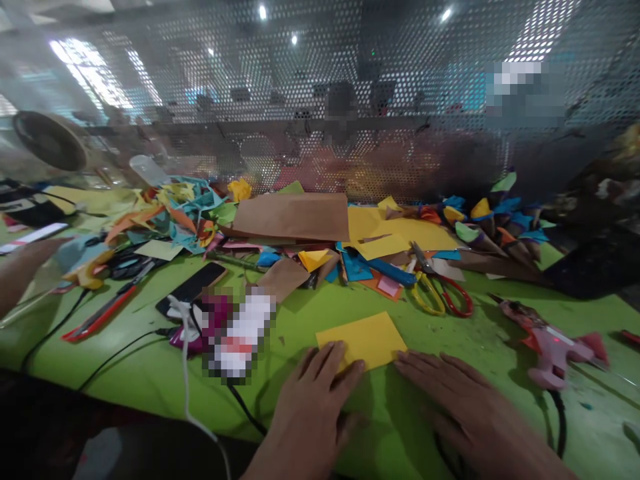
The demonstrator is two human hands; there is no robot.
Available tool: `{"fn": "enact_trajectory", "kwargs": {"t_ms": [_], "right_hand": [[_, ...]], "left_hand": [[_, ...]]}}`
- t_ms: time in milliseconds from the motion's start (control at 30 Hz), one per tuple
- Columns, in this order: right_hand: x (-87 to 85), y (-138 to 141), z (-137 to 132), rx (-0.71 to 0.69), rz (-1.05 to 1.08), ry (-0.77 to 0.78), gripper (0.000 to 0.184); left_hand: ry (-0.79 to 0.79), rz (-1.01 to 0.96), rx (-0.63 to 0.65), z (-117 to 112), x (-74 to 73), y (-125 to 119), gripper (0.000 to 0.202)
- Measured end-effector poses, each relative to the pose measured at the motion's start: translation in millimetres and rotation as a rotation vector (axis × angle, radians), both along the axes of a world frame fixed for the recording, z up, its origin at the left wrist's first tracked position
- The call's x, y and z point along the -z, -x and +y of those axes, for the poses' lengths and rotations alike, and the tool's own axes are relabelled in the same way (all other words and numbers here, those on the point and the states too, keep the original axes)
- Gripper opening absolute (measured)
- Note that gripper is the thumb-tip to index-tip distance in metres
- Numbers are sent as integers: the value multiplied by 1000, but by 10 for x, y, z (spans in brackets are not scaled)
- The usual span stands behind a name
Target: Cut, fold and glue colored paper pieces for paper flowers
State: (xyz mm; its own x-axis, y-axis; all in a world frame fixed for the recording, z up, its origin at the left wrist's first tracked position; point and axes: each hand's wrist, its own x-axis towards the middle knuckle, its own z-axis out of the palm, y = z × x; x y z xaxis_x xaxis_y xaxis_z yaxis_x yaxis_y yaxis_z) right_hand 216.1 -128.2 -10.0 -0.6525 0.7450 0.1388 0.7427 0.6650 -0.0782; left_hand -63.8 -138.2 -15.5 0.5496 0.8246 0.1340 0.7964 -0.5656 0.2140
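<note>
A yellow piece of paper [367, 339] lies flat on the green tabletop [280, 353] in front of me. My left hand [314, 390] rests on its near left edge, with fingertips on the paper and fingers stretched out. My right hand [450, 387] lies palm down at the paper's right corner, fingers extended and fingertips touching or almost touching it. Neither hand grips anything. Right of the paper, scissors [440, 293] with one yellow and one red handle lie near a blue-handled tool [393, 272].
A pink glue gun [553, 350] lies at the right. On the left are a red cutter [103, 320], a dark phone [193, 288] and cables. Brown paper [295, 217], yellow sheets [405, 227] and coloured scraps pile up before a perforated metal screen [300, 87]. Another person's arm [25, 267] reaches in.
</note>
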Motion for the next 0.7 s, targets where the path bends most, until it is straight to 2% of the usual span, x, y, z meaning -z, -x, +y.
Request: {"fn": "enact_trajectory", "kwargs": {"t_ms": [200, 467, 600, 700], "right_hand": [[13, 18, 34, -1, 53, -70, 42], [332, -114, 44, 71, 190, -121, 41], [251, -3, 218, 129, 202, -151, 37], [101, 225, 447, 53, 201, -91, 45]], "left_hand": [[-129, 113, 52, -101, 19, 274, 63], [-371, 149, 123, -125, 190, 568, 57], [-242, 22, 68, -120, 177, 547, 45], [-135, -89, -14, -125, 109, 503, 41]]}}
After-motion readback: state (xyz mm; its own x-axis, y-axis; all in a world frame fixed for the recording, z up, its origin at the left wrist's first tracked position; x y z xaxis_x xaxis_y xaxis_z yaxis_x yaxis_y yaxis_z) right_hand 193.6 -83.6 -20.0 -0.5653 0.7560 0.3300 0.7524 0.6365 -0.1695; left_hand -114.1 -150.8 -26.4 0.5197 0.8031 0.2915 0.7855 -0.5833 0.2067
